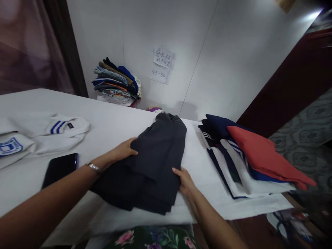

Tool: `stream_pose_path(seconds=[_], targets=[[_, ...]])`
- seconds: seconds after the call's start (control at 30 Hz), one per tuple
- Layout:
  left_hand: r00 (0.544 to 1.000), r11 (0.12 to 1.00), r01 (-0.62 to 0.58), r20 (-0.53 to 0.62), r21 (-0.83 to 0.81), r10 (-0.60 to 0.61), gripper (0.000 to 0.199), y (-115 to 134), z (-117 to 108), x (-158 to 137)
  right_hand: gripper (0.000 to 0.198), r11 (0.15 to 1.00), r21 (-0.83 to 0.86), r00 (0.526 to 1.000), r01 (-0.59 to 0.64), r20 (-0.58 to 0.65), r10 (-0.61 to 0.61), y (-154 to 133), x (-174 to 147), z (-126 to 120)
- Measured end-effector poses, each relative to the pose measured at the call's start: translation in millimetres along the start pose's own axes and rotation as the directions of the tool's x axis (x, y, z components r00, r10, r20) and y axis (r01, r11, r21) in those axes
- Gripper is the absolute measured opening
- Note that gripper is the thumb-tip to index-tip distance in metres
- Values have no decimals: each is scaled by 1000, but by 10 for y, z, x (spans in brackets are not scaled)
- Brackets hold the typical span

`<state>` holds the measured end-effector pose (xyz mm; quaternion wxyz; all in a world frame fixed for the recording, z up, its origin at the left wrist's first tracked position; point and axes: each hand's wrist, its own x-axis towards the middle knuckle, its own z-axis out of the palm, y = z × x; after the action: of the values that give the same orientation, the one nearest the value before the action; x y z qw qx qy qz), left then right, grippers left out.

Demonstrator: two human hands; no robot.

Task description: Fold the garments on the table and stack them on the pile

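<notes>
A dark grey top (158, 155) lies partly folded on the white table, its neck end pointing to the wall and its hem near the front edge. My left hand (126, 149) grips its left side, thumb on top and the other fingers partly under the cloth. On the opposite side, my right hand (184, 180) pinches the right edge, its thumb over the fabric and its other fingers mostly hidden beneath. Darker cloth of the same top spreads out below my left wrist.
A white top with blue stripes (64, 133) and a black phone (61, 167) lie at the left. Folded clothes, topped by a red garment (261, 152), are stacked at the right. Another clothes pile (116, 84) stands by the wall, which bears paper notes (164, 58).
</notes>
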<state>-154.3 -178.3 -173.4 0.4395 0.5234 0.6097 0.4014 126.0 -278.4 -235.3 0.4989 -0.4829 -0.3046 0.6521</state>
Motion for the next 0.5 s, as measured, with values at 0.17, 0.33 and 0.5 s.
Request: stream_pose_path(seconds=[0.17,0.33,0.5], targets=[[971,921,-142,231,363,58,65,-167,-769,-19,48,995,29,971,-98,222,90,569,-246,652],[976,793,-169,212,585,51,73,-544,-1026,-73,22,844,-516,636,-143,605,478,338,-207,365],[973,719,-208,215,664,83,73,-780,-980,-4,34,821,-570,1000,27,5,-30,-629,704,-267]])
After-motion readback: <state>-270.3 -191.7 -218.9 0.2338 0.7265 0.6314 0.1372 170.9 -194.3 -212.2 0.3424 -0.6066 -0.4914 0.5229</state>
